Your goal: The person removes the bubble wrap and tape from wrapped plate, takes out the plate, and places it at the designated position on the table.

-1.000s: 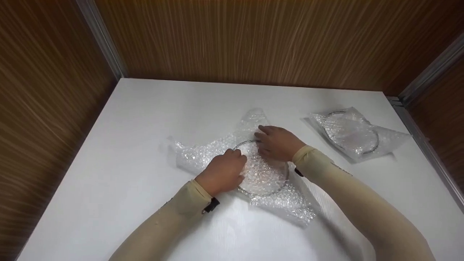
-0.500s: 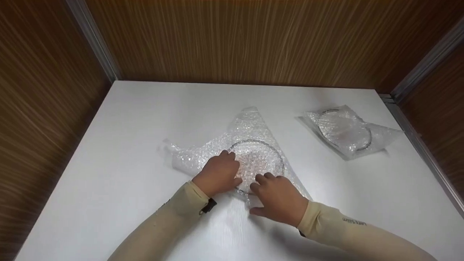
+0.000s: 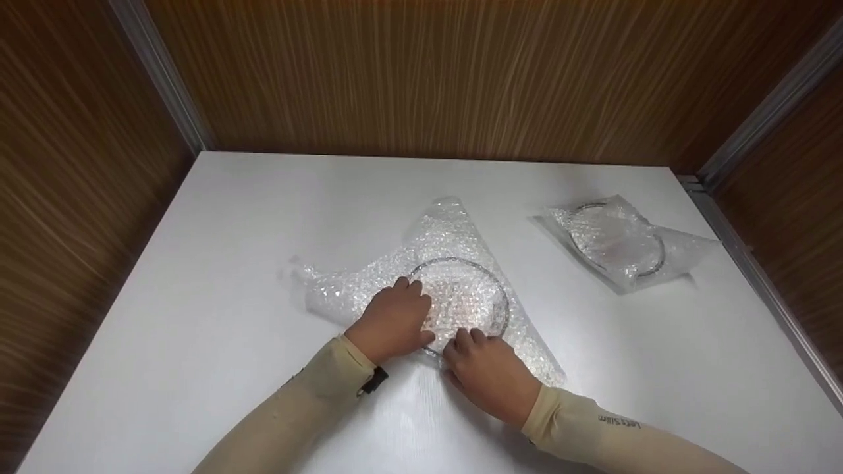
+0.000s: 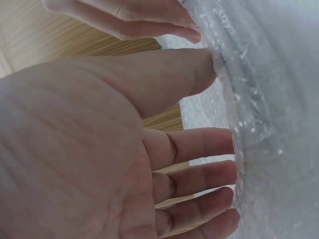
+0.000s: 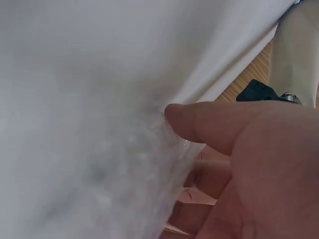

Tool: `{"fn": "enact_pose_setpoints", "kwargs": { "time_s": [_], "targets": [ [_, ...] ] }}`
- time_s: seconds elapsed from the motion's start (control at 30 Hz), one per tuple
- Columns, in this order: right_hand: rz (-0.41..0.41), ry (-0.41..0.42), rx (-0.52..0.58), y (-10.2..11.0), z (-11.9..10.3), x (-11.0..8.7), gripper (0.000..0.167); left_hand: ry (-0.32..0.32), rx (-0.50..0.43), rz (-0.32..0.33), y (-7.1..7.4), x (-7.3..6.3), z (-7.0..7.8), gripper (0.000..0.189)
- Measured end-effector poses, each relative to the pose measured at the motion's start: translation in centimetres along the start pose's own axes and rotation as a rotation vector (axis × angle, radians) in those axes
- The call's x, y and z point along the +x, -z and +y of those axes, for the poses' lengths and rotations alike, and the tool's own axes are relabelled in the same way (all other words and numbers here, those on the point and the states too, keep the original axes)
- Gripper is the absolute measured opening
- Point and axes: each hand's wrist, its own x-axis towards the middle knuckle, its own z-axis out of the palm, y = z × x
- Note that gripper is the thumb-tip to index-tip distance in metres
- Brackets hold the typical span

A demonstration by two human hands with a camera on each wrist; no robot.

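A round, flat thing with a dark patterned rim (image 3: 506, 309) lies under bubble wrap (image 3: 436, 240) in the middle of the table, with a pinkish patch showing through. My left hand (image 3: 393, 320) rests its fingertips on the wrap at the left of the rim. In the left wrist view its fingers (image 4: 199, 144) reach out nearly straight against the sheet. Lower right, at the near edge of the rim, my right hand (image 3: 494, 375) pinches the bubble wrap. The right wrist view has that thumb (image 5: 199, 119) on one side of the film (image 5: 129, 184), fingers partly behind it.
A second round, dark-rimmed thing in bubble wrap (image 3: 612, 240) lies at the back right of the white table (image 3: 263, 210). Wood-grain panels (image 3: 421, 79) stand behind and at both sides, with metal posts at the corners.
My right hand has come from the far side of the round thing to its near edge, and the near right corner of the wrap is folded in. My left hand has stayed nearly in place.
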Motion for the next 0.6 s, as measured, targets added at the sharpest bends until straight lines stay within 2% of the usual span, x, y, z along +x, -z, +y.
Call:
{"fn": "enact_pose_setpoints", "kwargs": {
  "time_s": [0.27,0.5,0.6],
  "targets": [
    [-0.011,-0.004,0.073,0.41,0.30,0.09,0.023,-0.009,-0.002,0.019,-0.14,0.01,0.13,0.034],
    [0.028,0.058,-0.027,0.41,0.45,-0.12,0.018,-0.006,-0.012,0.018,-0.06,-0.04,0.15,0.034],
    [0.029,0.034,0.049,0.40,0.68,-0.14,0.017,-0.010,-0.007,0.012,-0.01,-0.04,0.10,0.036]
  ]
}}
